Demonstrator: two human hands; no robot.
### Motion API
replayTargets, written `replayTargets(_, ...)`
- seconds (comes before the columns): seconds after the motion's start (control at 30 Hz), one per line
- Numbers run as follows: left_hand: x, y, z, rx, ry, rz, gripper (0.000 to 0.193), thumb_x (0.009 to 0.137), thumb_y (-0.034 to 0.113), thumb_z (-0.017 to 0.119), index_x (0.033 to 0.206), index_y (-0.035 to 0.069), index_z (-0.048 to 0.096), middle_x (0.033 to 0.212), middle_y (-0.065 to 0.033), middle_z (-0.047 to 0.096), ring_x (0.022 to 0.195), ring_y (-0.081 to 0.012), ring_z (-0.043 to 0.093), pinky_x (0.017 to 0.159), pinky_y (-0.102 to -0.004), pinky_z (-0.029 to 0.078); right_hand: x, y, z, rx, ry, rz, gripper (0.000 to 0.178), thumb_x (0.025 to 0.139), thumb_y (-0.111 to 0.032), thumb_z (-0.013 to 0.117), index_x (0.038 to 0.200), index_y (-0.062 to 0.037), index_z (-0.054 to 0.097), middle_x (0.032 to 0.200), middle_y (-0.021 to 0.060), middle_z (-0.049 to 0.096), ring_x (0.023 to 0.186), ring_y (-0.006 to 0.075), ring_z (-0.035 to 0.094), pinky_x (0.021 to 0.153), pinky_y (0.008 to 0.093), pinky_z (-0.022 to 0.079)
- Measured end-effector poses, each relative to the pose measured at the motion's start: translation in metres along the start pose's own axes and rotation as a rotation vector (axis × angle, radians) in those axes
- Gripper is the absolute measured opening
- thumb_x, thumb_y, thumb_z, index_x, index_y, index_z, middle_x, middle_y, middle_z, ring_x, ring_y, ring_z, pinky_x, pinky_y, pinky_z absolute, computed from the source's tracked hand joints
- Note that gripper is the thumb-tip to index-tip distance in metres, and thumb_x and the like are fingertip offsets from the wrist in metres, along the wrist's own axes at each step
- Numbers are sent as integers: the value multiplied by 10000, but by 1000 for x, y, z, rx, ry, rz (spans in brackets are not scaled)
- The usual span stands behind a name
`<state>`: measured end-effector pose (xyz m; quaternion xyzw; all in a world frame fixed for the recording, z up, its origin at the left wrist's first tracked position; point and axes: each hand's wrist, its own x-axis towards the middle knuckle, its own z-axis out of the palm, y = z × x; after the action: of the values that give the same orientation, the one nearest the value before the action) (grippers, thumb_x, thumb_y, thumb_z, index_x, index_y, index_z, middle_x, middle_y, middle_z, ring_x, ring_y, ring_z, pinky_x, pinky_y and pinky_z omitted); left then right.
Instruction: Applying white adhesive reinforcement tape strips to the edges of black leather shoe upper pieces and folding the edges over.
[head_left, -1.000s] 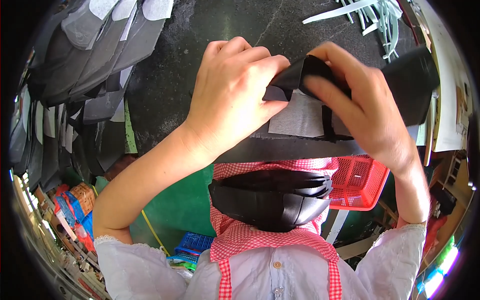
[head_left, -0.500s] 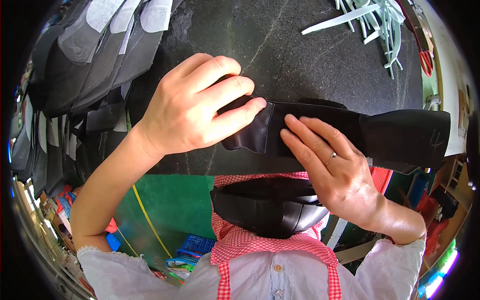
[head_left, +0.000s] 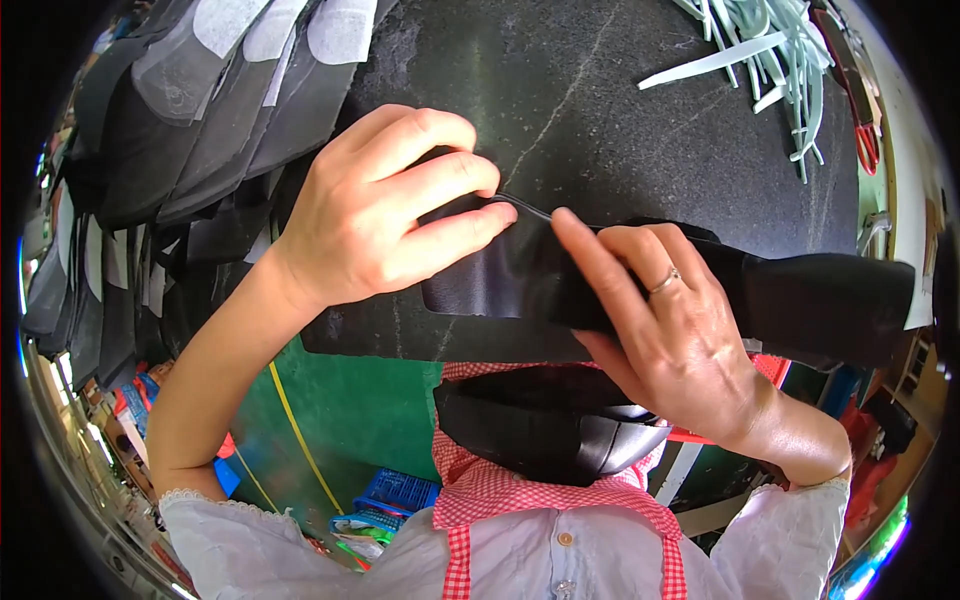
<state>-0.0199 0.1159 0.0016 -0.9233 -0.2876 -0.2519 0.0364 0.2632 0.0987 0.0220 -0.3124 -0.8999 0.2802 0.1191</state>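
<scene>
Black bundle (head_left: pixel 510 430), in lap just below near edge of table (head_left: pixel 620 120). Black piece (head_left: pixel 540 275), lying along table's near side. Right hand (head_left: pixel 690 330), laid over black piece (clamped or merely pressing: cannot tell). Left hand (head_left: pixel 385 210), above table: grip pinching black piece's far edge. Step, seemingly: aligning that edge; next move likely calls for steady pinch. Pale strips (head_left: pixel 790 70), table's far right.

Held pc (head_left: pixel 525 275) is blk, apron (head_left: pixel 565 498) red/wht check, floor (head_left: pixel 345 410) grn w/ yel line (head_left: pixel 296 425).
</scene>
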Motion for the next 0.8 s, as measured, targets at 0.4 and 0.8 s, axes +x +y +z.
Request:
replayTargets(0.4,-7,36,-14,-221,-142,-205,436,896,285,739,1275,74,780,1348,-188,695,1293,-402,645,1093,-533,508,6,-22,22,-155,25,-177,597,735,-32,697,1312,112,644,1431,271,610,1375,406,585,1142,490,516)
replayTargets(0.8,13,117,25,-448,-316,-336,737,981,542,633,1481,3,587,1584,-181,544,1497,-354,493,1243,-543,345,-40,15,-73,-208,-125,-73,583,684,88,707,1258,-16,703,1348,165,699,1293,348,648,1208,565,413)
